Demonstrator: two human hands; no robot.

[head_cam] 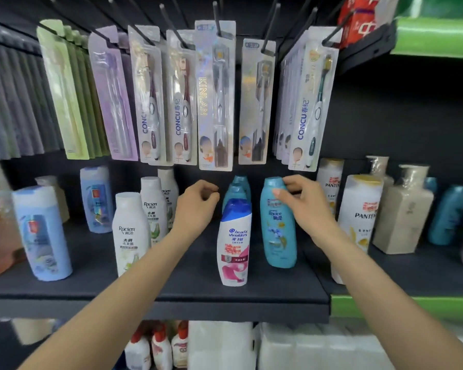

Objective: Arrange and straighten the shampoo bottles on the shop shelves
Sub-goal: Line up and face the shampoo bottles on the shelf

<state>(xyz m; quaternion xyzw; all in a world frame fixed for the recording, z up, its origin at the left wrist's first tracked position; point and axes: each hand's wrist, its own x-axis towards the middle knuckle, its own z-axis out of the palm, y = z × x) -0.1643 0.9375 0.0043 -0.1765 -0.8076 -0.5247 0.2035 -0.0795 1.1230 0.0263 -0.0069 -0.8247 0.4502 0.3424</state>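
Observation:
On the dark shelf a teal Rejoice bottle stands upright right of centre. My right hand holds it near the cap, thumb on the front and fingers round the back. Left of it stands a white Head & Shoulders bottle with a blue cap, and two teal bottles line up behind that one. My left hand hovers just left of those teal bottles with loosely curled fingers, holding nothing. White Racien bottles stand further left.
Packs of toothbrushes hang on hooks right above my hands. Pale blue bottles stand at the left. White Pantene bottles and a beige wrapped bottle crowd the right. The lower shelf holds small bottles and white packs.

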